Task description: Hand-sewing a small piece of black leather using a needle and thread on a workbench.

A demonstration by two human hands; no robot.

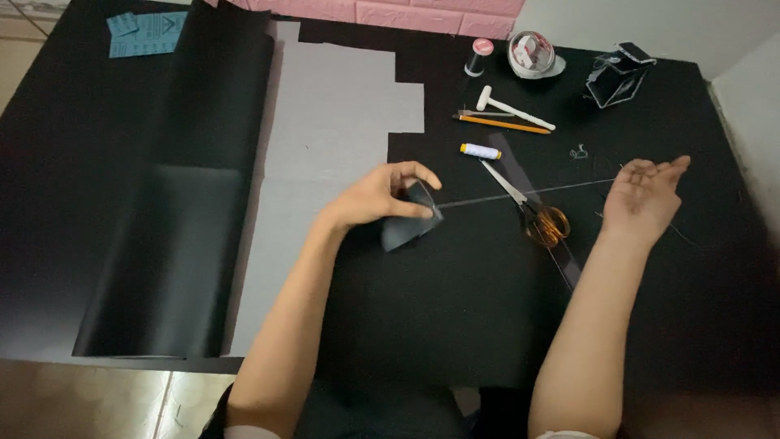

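My left hand [382,195] pinches a small folded piece of dark grey material [409,229] near the middle of the black table. A thin pale thread [520,193] runs taut from that piece to my right hand [642,191], which is held palm up with the fingers spread, the thread passing by the fingers. The thread crosses over a pair of scissors with orange handles [538,213] that lies between the two hands.
A white thread spool [481,151], a pencil [501,123], a small white mallet [510,107], a second spool [479,55], a round clear tub [531,54] and a small black boxy bag [617,75] lie at the back. A grey sheet [325,138] and a black sheet [187,203] lie to the left.
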